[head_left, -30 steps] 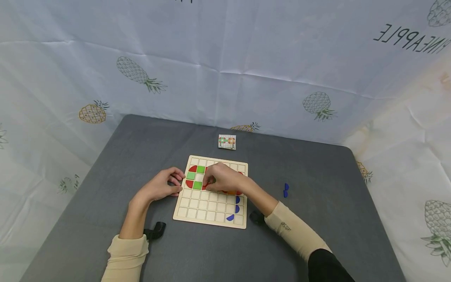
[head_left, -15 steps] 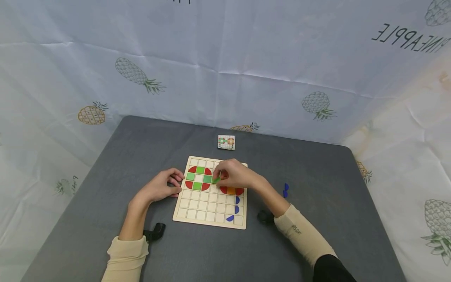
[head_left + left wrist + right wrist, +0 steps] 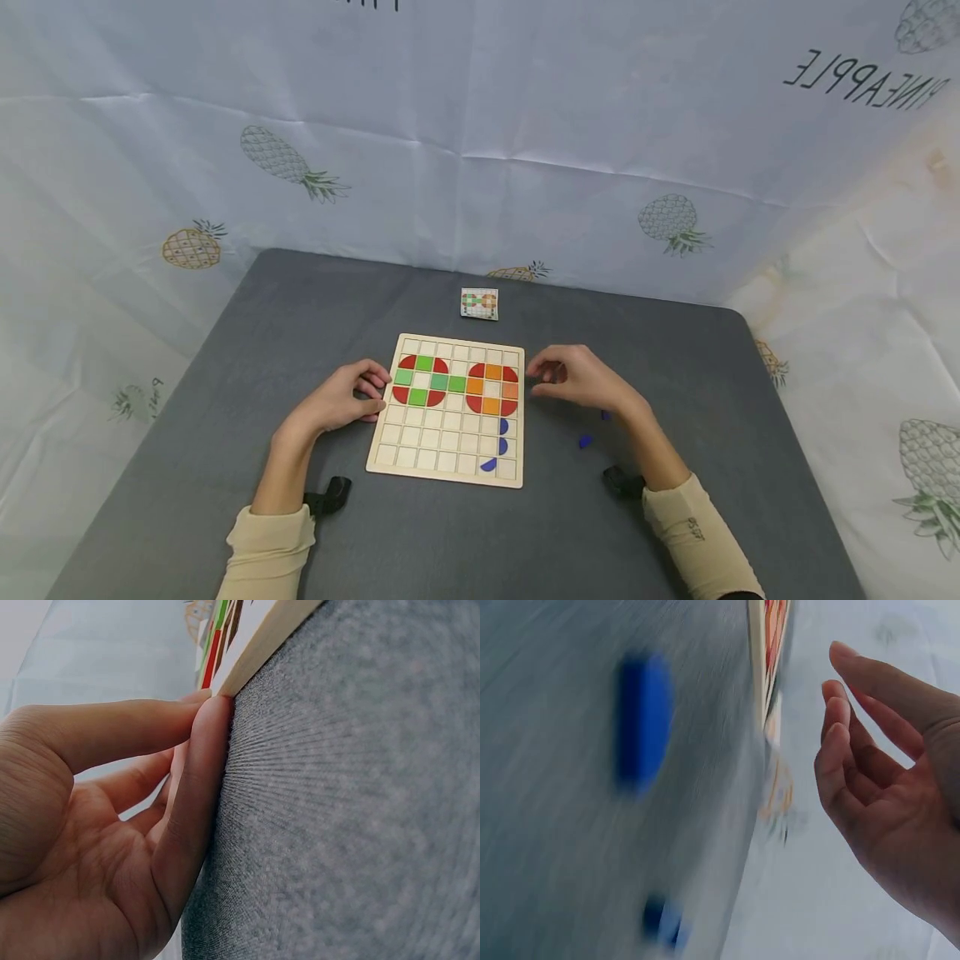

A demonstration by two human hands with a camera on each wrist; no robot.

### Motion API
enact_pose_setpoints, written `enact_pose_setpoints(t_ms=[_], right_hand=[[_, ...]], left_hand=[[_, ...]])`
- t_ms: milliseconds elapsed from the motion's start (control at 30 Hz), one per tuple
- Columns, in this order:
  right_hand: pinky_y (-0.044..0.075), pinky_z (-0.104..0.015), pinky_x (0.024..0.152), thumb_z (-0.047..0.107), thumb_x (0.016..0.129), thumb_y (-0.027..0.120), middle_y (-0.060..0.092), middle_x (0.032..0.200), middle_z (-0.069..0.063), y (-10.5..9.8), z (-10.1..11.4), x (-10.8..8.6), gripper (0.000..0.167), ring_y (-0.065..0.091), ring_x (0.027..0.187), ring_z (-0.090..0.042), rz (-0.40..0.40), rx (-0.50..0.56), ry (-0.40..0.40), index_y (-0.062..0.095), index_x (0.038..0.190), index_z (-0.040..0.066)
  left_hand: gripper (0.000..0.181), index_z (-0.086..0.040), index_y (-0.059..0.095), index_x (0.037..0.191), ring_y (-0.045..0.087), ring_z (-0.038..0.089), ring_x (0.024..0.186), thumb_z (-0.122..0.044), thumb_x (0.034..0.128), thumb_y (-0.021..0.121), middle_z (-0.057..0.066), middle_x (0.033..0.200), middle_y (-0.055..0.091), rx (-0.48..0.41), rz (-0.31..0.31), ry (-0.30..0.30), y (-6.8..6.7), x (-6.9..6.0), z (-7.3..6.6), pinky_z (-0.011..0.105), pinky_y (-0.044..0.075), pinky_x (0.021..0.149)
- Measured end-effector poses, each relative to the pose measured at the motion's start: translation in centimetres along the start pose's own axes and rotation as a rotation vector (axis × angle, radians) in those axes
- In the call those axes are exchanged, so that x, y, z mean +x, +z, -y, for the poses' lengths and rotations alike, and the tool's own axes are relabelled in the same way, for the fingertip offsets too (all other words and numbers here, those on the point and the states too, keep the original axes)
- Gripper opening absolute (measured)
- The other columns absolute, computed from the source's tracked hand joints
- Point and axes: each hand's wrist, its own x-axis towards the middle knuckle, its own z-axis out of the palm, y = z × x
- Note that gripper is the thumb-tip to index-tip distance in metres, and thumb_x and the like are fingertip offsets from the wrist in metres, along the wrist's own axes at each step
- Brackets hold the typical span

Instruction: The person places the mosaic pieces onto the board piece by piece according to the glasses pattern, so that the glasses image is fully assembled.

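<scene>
In the head view a wooden grid board lies on the table. Green squares and red corner pieces form one ring on it, orange squares and red pieces another, with a green square tile between them. Blue half-round pieces sit at its lower right. My left hand rests thumb and fingertips against the board's left edge, fingers softly bent. My right hand is off the board's right edge, holding nothing, its thumb apart from loosely curled fingers. A loose blue half-round piece lies below it.
More loose blue pieces lie farther along the grey table, partly behind the right wrist in the head view. A small printed pattern card lies beyond the board. A pineapple-print cloth hangs behind the table.
My right hand has let go of the green square tile, which now lies between the rings, and has moved right off the board. A blue piece has come into view. The left hand stays put.
</scene>
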Motion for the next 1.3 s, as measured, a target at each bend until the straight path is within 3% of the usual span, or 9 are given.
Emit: enact_pose_setpoints(t_ms=[233,467,833,1300], right_hand=[[0.059,-0.025,0.073,0.011,0.095,0.084,0.078,0.111,-0.012,-2.3,-3.4,-5.0,0.028,0.067,0.088,-0.005,-0.007,0.009,0.151,0.078,0.121,0.004],[0.056,-0.024,0.07,0.005,0.096,0.081,0.078,0.112,-0.013,-3.2,-6.5,-7.7,0.027,0.066,0.086,-0.003,-0.018,0.007,0.228,0.077,0.122,0.002],[0.054,-0.023,0.067,0.015,0.093,0.087,0.077,0.096,-0.005,-3.4,-8.2,-8.3,0.031,0.065,0.079,-0.001,-0.011,0.031,0.271,0.077,0.119,0.001],[0.052,-0.023,0.064,0.017,0.093,0.087,0.074,0.087,-0.001,-3.5,-8.2,-7.9,0.025,0.063,0.073,-0.003,-0.007,0.026,0.275,0.078,0.113,0.004]], left_hand=[[0.037,0.009,0.058,0.13,0.057,0.024,0.096,0.004,0.0971,0.073,0.022,0.116,0.057,-0.003,0.0,-0.008,0.1,0.0,-0.1,0.034,0.066,0.072],[0.038,0.009,0.057,0.131,0.057,0.024,0.096,0.004,0.0969,0.074,0.023,0.116,0.057,0.007,-0.006,-0.007,0.0,-0.1,0.0,0.033,0.066,0.071],[0.038,0.009,0.057,0.131,0.058,0.024,0.097,0.005,0.0971,0.073,0.022,0.115,0.058,0.015,-0.008,-0.01,0.0,0.0,0.0,0.034,0.067,0.071],[0.037,0.009,0.057,0.13,0.057,0.024,0.096,0.004,0.097,0.074,0.022,0.115,0.058,0.004,-0.005,-0.012,0.0,0.0,-0.1,0.034,0.067,0.071]])
